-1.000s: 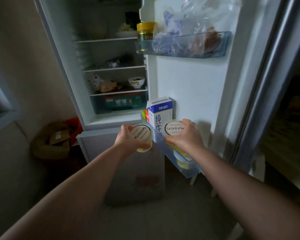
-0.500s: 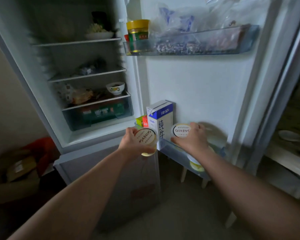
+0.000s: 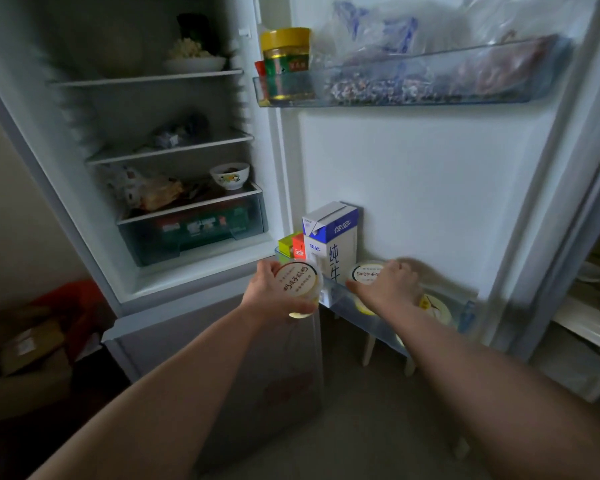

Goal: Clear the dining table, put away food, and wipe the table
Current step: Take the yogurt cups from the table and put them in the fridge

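Yogurt cups, round with cream paper lids, number three: one [image 3: 297,285] gripped in the left hand [image 3: 274,292] before the clear lower door shelf [image 3: 368,318], one [image 3: 367,273] now lowered deeper into it under the right hand [image 3: 388,289], whose fingers curl over its lid, and a third [image 3: 435,306] already inside. Beside them stands one blue-and-white milk carton [image 3: 331,237]. Both forearms reach forward.
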A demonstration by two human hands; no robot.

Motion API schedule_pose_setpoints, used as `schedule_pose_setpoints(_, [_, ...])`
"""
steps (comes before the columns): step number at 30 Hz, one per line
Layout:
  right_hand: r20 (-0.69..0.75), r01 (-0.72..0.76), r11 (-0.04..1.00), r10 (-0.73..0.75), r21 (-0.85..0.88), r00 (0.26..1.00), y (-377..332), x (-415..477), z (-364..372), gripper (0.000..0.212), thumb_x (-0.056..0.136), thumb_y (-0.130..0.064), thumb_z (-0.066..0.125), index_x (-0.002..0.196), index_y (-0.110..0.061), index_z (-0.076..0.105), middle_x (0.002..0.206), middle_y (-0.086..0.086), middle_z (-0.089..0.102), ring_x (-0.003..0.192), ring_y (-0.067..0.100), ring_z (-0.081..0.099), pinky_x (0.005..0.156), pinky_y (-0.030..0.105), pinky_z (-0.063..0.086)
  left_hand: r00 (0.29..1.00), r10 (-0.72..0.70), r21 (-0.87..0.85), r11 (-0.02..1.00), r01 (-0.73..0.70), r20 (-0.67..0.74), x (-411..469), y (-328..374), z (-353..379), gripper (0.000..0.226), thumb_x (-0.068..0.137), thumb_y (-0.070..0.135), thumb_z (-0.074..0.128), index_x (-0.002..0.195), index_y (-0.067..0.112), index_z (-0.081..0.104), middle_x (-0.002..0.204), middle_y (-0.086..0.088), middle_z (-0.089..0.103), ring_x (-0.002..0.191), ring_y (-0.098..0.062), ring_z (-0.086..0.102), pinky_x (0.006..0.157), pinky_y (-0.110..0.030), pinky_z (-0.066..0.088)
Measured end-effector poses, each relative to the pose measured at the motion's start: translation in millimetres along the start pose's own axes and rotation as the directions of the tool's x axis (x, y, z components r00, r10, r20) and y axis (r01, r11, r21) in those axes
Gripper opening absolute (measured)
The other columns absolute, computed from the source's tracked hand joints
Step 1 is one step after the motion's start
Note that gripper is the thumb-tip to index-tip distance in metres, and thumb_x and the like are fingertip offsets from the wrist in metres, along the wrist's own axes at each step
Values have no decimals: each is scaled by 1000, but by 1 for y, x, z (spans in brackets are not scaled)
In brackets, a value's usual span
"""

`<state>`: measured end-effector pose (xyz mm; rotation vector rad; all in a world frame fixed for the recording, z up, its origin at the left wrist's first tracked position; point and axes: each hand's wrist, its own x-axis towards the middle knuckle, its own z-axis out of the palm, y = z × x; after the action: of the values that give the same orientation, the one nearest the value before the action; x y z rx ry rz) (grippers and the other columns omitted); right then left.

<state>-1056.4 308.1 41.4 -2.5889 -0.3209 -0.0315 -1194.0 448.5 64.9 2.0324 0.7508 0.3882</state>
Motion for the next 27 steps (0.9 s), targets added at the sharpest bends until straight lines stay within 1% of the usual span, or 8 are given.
schedule_pose_setpoints(4, [63, -31, 999, 34, -43, 997, -5, 5, 2, 96, 70, -66, 64, 138, -5, 35, 141, 15, 38, 130, 32, 37, 105, 44, 33, 1000, -11, -8, 1000, 11, -10, 6, -4, -1, 96, 54, 21, 91, 132, 19, 37, 112, -1, 51, 97, -13, 55, 47, -12, 46])
schedule_pose_setpoints(7, [108, -55, 997, 61, -58, 992, -7, 8, 1, 90, 74, -57, 63, 140, -4, 32, 143, 15, 36, 132, 32, 35, 107, 44, 32, 1000, -8, -15, 1000, 8, -17, 12, -4, -1, 93, 54, 21, 91, 130, 19, 38, 112, -1, 52, 91, -13, 55, 39, -8, 43])
schedule_pose_setpoints(9, [127, -42, 997, 51, -65, 991, -7, 8, 0, 81, 79, -47, 59, 142, -3, 30, 144, 16, 35, 132, 32, 34, 107, 42, 32, 1000, 1, -14, 1000, -1, -23, 16, -3, -1, 92, 54, 21, 91, 128, 20, 38, 112, -1, 52, 92, -13, 55, 46, -13, 49])
schedule_pose_setpoints(11, [148, -15, 995, 30, -97, 989, -8, 8, -2, 79, 82, -44, 57, 143, -3, 26, 145, 16, 33, 132, 32, 33, 106, 41, 32, 1000, -1, -29, 1000, 0, -27, 19, -3, -1, 92, 51, 20, 92, 126, 20, 39, 111, -1, 53, 96, -15, 57, 62, -26, 59])
schedule_pose_setpoints(13, [167, -2, 993, 22, -120, 986, -8, 6, -4, 80, 83, -44, 56, 145, -4, 24, 146, 15, 32, 133, 32, 32, 107, 41, 32, 1000, 0, -29, 1000, -1, -29, 23, -2, -1, 91, 49, 21, 92, 123, 22, 40, 108, -1, 54, 97, -17, 59, 73, -37, 61])
schedule_pose_setpoints(16, [169, 18, 992, 3, -122, 986, -5, 3, -6, 80, 84, -44, 57, 144, -3, 25, 146, 15, 32, 132, 32, 33, 106, 41, 32, 999, 11, -26, 1000, -11, -30, 24, -2, 0, 88, 46, 24, 92, 118, 24, 41, 105, 1, 54, 95, -18, 60, 72, -40, 61])
schedule_pose_setpoints(23, [134, 65, 995, -54, -77, 990, -3, -8, -19, 73, 85, -41, 55, 141, -4, 29, 144, 14, 33, 131, 31, 33, 104, 41, 34, 1000, 27, -22, 999, -27, -8, 21, 6, 3, 91, 46, 27, 94, 119, 24, 40, 105, 1, 54, 96, -20, 62, 73, -41, 61])
schedule_pose_setpoints(27, [102, 73, 997, -69, -29, 992, 0, -16, -29, 64, 86, -31, 54, 140, -6, 31, 144, 13, 34, 132, 30, 32, 104, 42, 33, 998, 66, -34, 997, -66, 5, 16, 19, 4, 88, 46, 27, 94, 116, 25, 41, 105, 2, 54, 95, -19, 62, 74, -40, 61])
